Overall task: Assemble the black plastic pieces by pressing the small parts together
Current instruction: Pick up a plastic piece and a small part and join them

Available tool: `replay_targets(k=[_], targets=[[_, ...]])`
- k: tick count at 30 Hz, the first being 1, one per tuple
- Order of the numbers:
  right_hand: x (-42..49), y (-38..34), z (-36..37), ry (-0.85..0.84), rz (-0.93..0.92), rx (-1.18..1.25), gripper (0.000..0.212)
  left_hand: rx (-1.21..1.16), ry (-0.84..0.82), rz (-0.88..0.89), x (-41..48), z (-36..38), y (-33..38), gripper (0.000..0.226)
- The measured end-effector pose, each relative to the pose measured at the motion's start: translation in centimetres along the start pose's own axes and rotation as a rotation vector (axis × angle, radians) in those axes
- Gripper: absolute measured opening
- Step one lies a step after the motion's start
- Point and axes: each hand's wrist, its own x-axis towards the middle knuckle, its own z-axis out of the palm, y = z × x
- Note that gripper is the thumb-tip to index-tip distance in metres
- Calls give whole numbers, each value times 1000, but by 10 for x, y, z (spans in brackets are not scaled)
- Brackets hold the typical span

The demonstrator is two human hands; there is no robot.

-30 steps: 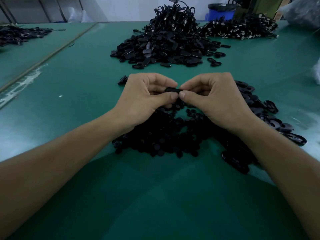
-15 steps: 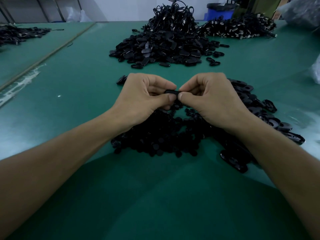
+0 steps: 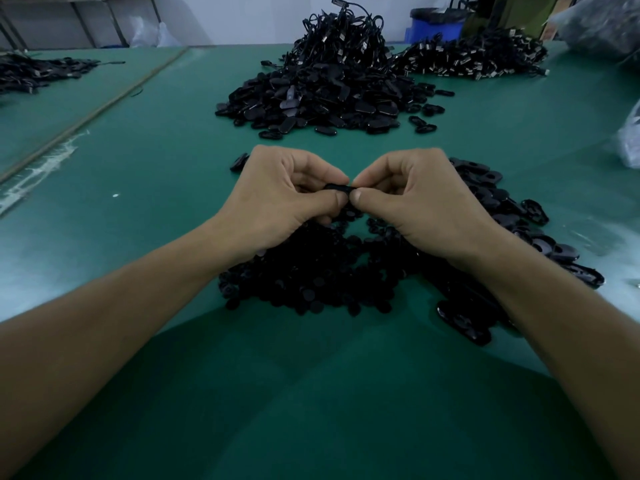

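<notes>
My left hand (image 3: 277, 199) and my right hand (image 3: 422, 202) meet above the green table, thumbs tip to tip. Between them they pinch one small black plastic piece (image 3: 337, 187), mostly hidden by the fingers. Directly below my hands lies a heap of small round black parts (image 3: 311, 282). Larger oval black pieces (image 3: 512, 216) spread out under and to the right of my right wrist.
A big pile of oval black pieces (image 3: 322, 98) topped with black cables sits farther back on the green table (image 3: 138, 188). Another cable heap (image 3: 474, 58) lies back right, a blue bin (image 3: 436, 24) behind it. Dark parts (image 3: 34, 72) lie far left. Plastic bags at the right edge.
Both hands stay together on the piece; they have shifted very slightly and the thumbs press closer together.
</notes>
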Motion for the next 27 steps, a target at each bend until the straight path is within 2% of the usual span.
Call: replay_targets(k=[3,6,8,9,12,16,22,27], targets=[[1,1,-3,20,-2,-108,6,2,73,-16,2,-2,-4,17],[2,7,-7,1,20,-530,30,13,243,-54,10,-13,-14,20],[-1,10,-10,-33,118,-818,38,24,364,-75,16,-25,-22,23],[-2,10,-11,-48,173,-885,39,52,408,-80,18,-32,-26,25],[-4,9,-14,-76,246,-914,38,150,459,-71,22,-46,-39,27],[-4,6,-15,-10,184,-909,28,224,457,-78,24,-53,-50,21],[-4,7,-16,21,134,-899,22,400,405,-102,23,-54,-56,25],[-5,2,-19,60,141,-763,19,497,365,-123,21,-55,-56,21]])
